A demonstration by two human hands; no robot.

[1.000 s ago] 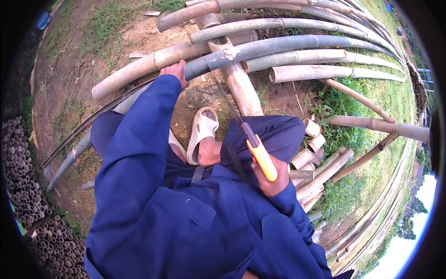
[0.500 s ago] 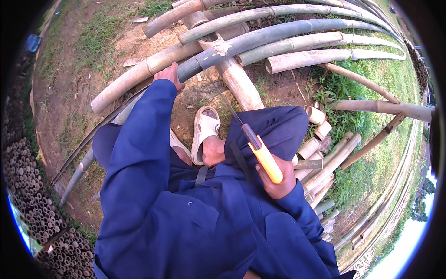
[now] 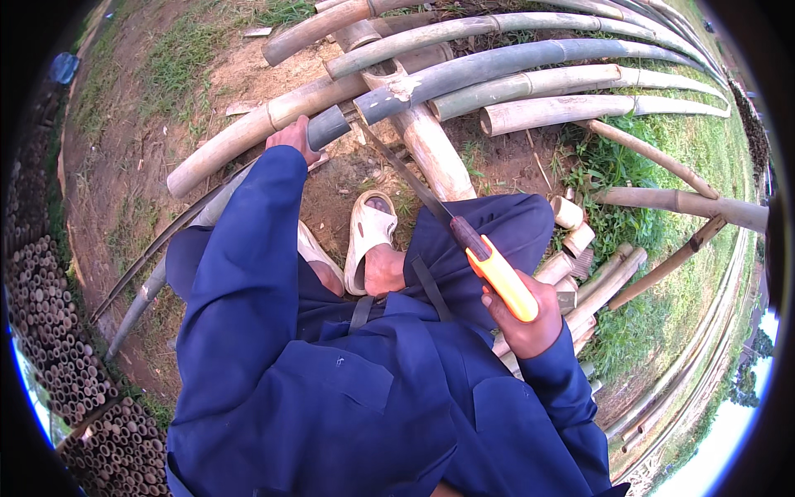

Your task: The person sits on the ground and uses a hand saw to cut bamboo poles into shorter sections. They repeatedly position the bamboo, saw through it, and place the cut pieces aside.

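Observation:
My right hand [image 3: 534, 321] is closed round the orange and dark handle of a handsaw [image 3: 511, 286]. Its long blade slants up and left to a dark grey bamboo pole [image 3: 489, 66]. At the blade's tip a gap parts the pole's pale cut end from a short bamboo piece [image 3: 331, 125]. My left hand [image 3: 291, 141] grips that piece by its outer end, with some fingers hidden behind it. A thick bamboo log [image 3: 431, 153] lies crosswise under the pole.
More bamboo poles [image 3: 546, 80] lie beside the dark one. Short bamboo offcuts [image 3: 577, 240] are heaped by my right knee, near a bamboo prop [image 3: 679, 200]. Stacked bamboo [image 3: 50, 311] stands at far left. My sandalled feet [image 3: 368, 240] rest on the dirt below the blade.
The short end has come apart from the dark pole and tilts slightly down in my left hand. My right hand and the saw have moved down and to the right.

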